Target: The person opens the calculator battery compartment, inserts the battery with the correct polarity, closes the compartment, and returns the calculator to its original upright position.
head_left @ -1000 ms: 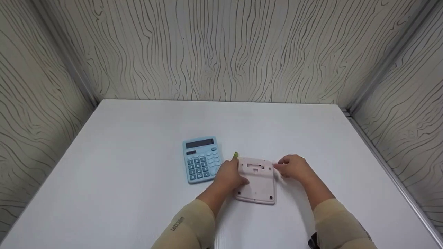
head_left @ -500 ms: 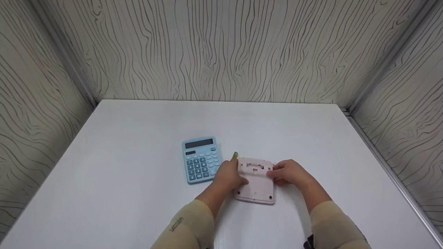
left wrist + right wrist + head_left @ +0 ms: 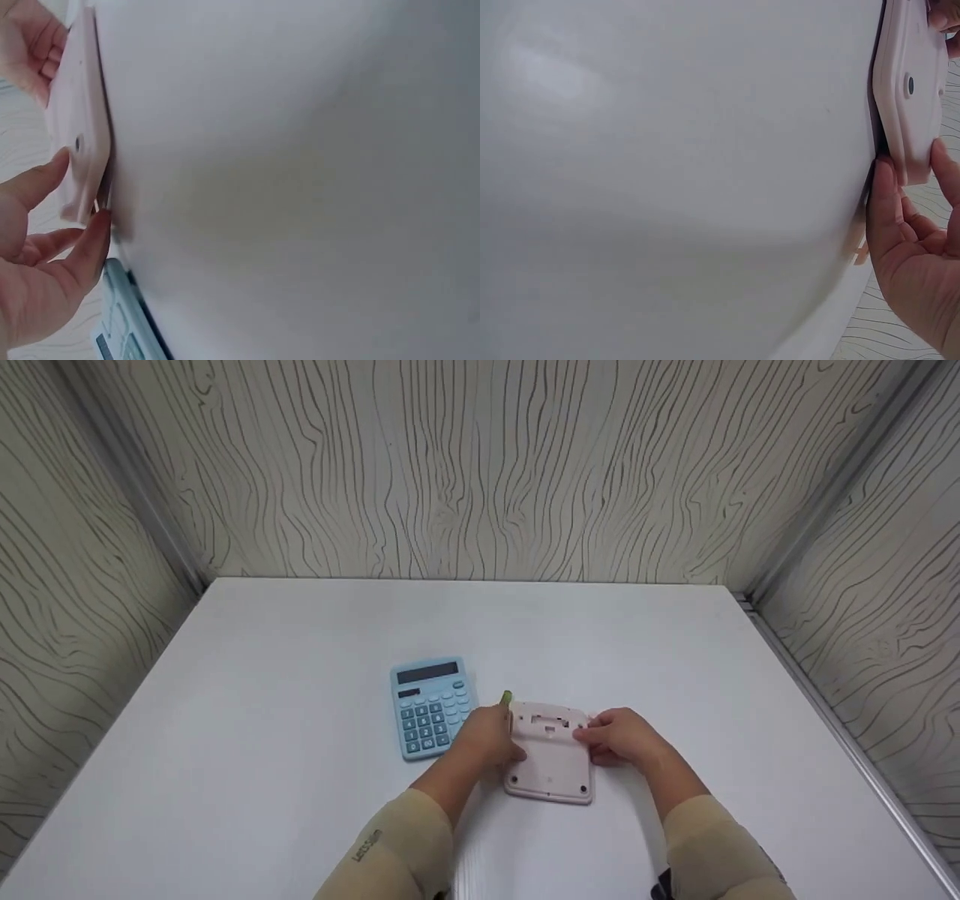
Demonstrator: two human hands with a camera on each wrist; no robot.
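A pink calculator (image 3: 548, 765) lies face down, its back showing dark feet and an uncovered recess (image 3: 550, 721) near the far edge. My left hand (image 3: 486, 735) grips its left side, thumb on the back and fingers at the underside. By those fingers a small green-tipped piece (image 3: 507, 697) sticks up; its kind is unclear. My right hand (image 3: 621, 737) pinches the right edge, thumb on top, as the right wrist view also shows. Near the right fingers a small pinkish piece (image 3: 861, 252) shows, mostly hidden. The calculator's keys face down, out of sight.
A light blue calculator (image 3: 427, 709) lies face up just left of my left hand. Both rest on a white table (image 3: 300, 660), walled at the back and sides by wood-grain panels (image 3: 465, 472).
My right hand has come in from beside the pink calculator to its right edge, thumb now on the back. The left hand keeps its hold. The whole view has shifted slightly.
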